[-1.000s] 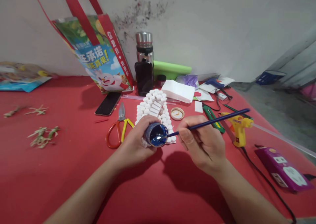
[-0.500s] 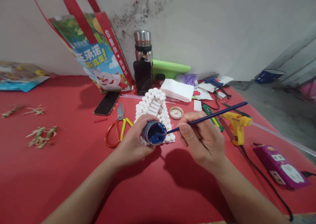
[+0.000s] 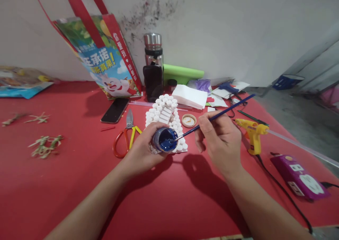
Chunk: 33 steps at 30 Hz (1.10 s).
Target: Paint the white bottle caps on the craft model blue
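Note:
My left hand is wrapped round a small jar of dark blue paint, its mouth tipped toward me. A blue-handled paintbrush is pinched in my right hand, slanting down to the left with its tip at the jar's mouth, in the paint. Behind the jar stands a white model of rounded pebble-like pieces with a flight of steps; the jar and my left hand hide part of it. A round lid lies just right of the model.
Scissors and a phone lie left of the model. On the right are a yellow glue gun and a purple power strip. White tissues, a steel bottle and a printed bag stand behind. Dry straw knots lie left.
My right hand has shifted slightly up and right, and the brush is steeper, its metal ferrule showing more at the jar's rim. My left hand and the jar have barely moved.

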Tool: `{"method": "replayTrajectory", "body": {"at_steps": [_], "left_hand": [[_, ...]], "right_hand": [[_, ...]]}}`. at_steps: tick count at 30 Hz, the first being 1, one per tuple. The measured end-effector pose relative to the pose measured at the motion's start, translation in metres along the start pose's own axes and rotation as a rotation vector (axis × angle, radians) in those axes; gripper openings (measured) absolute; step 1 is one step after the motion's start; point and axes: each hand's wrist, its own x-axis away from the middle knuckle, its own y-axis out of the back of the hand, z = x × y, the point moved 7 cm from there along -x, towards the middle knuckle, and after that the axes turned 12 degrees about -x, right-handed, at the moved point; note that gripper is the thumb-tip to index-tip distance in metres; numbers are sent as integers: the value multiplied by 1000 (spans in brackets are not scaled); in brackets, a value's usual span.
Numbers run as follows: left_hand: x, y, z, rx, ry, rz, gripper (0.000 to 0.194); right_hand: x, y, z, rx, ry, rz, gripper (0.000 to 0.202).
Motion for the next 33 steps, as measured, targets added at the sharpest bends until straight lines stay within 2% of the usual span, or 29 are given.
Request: {"method": "replayTrajectory", "body": {"at_steps": [6, 19, 25, 33], "left_hand": [[0, 0, 0, -20, 20, 11, 50], [1, -1, 0, -26, -24, 15, 53], [0, -1, 0, -28, -3, 20, 52], [-1, 1, 0, 0, 53, 10, 52]], "right_hand": [[-7, 9, -12, -61, -88, -103, 37], [5, -6, -16, 49, -65, 100, 33], [4, -5, -14, 54, -56, 97, 30], [-1, 1, -6, 8, -19, 15, 31]]}}
